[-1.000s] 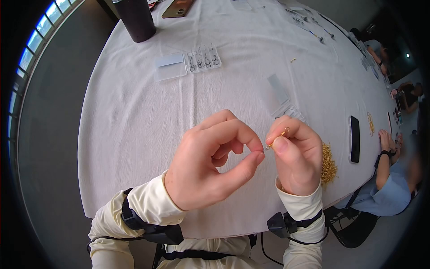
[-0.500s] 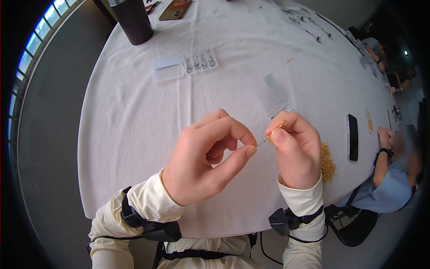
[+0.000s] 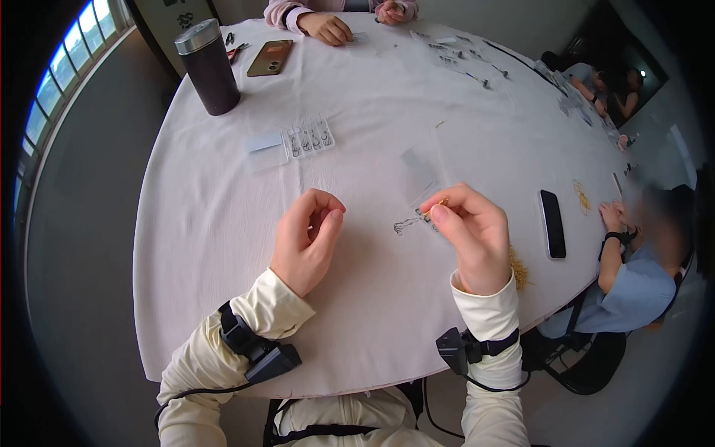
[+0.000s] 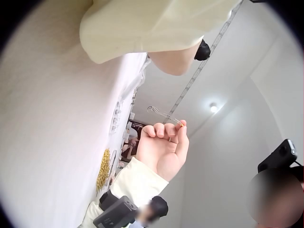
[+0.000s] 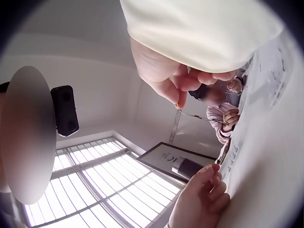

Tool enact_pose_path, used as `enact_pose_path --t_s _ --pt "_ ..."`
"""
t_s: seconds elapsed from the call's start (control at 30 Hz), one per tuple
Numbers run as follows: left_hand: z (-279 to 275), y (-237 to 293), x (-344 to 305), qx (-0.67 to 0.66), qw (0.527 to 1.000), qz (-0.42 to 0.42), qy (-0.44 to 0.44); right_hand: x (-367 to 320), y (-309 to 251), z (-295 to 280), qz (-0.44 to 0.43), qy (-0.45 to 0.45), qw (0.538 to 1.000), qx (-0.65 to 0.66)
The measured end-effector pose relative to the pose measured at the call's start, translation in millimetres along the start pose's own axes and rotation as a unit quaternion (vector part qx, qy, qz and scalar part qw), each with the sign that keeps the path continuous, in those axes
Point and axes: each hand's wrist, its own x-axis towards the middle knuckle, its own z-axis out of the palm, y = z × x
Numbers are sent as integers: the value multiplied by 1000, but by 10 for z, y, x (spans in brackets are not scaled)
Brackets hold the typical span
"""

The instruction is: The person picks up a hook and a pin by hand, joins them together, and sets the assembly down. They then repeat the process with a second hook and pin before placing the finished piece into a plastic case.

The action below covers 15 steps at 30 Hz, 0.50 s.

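Observation:
My right hand (image 3: 477, 242) pinches a small gold clasp (image 3: 445, 201) between thumb and forefinger above the table. Thin wire loops (image 3: 406, 223) with dark ends dangle from it to the left. In the left wrist view these wire loops (image 4: 164, 114) stick out past the fingertips. My left hand (image 3: 304, 242) is held apart from them, its fingers loosely curled and its thumb close to the forefinger, with nothing visible in between. A pile of small gold pieces (image 3: 519, 270) lies partly hidden behind my right wrist. Beyond that hand is a clear plastic case (image 3: 418, 175), also partly covered.
An open compartment box (image 3: 309, 140) of dark hooks lies farther out on the white tablecloth (image 3: 223, 223). A dark tumbler (image 3: 211, 71), a brown phone (image 3: 270, 58) and a black phone (image 3: 553, 223) stand around. Other people's hands (image 3: 328, 28) rest at the far edge and at right.
My left hand has let go of the wire end and drawn away left. My right hand still pinches the gold clasp, its wire loops now hanging free. The head view has tilted up.

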Motion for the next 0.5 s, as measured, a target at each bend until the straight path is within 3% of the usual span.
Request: enact_pose_path --t_s 0.2,0.3,0.43,0.5 --pt "8 -41 1 -13 1000 20 8 -68 -50 -211 14 38 999 -4" --pt "27 -53 12 -1 1000 29 -6 -187 -91 -575 -14 85 993 -76" --pt "27 -17 -4 22 999 18 -24 -432 -244 -1214 -2 167 981 -93" --pt "39 -24 -5 23 999 22 -24 -546 -262 -1620 14 221 961 -166"
